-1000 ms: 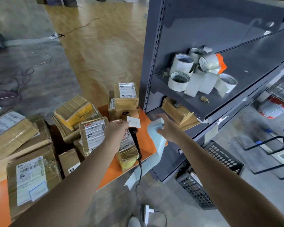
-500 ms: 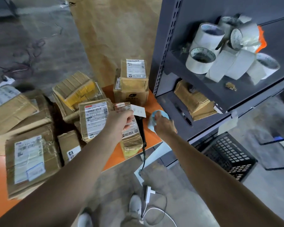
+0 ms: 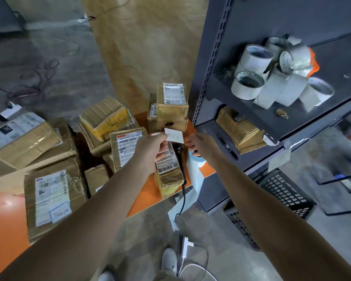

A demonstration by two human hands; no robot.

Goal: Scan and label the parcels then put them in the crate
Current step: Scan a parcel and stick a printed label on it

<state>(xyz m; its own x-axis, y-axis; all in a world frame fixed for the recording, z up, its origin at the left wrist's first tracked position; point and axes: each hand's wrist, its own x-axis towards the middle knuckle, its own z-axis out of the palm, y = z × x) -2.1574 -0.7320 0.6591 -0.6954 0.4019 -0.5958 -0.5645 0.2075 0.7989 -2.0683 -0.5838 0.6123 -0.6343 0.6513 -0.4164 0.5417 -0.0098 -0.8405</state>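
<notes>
The black lattice crate (image 3: 288,201) sits on the floor at the foot of the shelving, just to the right of the orange table (image 3: 148,195), so the drop for each parcel looks short. At the table's near edge lies the narrow parcel (image 3: 169,175), a brown box wrapped in glossy tape with a printed slip on top. It looks light and fairly stiff, but the tape is likely slick, so it is best taken across its long sides, not by the shiny top. Beside it lies the black scanner (image 3: 178,150), touching its right flank. Above the parcel the left hand (image 3: 150,151) pinches the label (image 3: 174,135), a small white handwritten sticker, by its left edge. The sticker is thin and floppy and apt to curl or stick to skin, so an edge hold suits it. The right hand (image 3: 202,146) reaches in just beside the label's right edge, fingers over the pale backing strip (image 3: 194,175) that trails off the table; whether it grips that strip I cannot tell. Farther back stand two stacked parcels (image 3: 171,106) against the shelf post.
</notes>
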